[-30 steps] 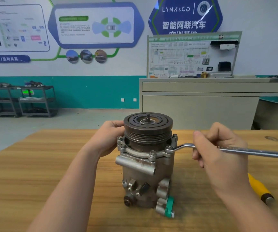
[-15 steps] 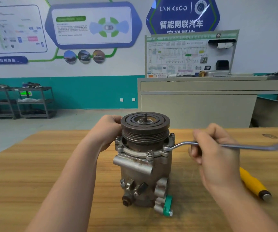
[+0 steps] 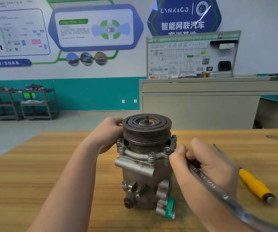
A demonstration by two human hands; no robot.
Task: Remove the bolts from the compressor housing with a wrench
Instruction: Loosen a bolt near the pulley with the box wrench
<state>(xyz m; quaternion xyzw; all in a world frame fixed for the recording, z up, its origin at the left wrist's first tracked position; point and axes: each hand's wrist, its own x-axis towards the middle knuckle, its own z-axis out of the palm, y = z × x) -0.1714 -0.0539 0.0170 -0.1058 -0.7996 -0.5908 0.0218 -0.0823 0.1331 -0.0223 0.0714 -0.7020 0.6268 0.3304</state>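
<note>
**Gripping the wrench beside the compressor flange**

Standing upright near the middle of the wooden table (image 3: 34, 173): the compressor housing (image 3: 145, 181), dark grooved pulley (image 3: 146, 129) on top, green clip (image 3: 169, 207) at the base. Curled round the far left side of the pulley and flange: the left hand (image 3: 109, 133). Closed round the wrench (image 3: 218, 191) just right of the flange: the right hand (image 3: 207, 166), shank blurred and slanting toward the lower right, head hidden behind the fingers. Lying farther right on the table: a yellow-handled screwdriver (image 3: 255, 185). Seated in the flange rim: bolts, one at the front (image 3: 151, 155).
</note>
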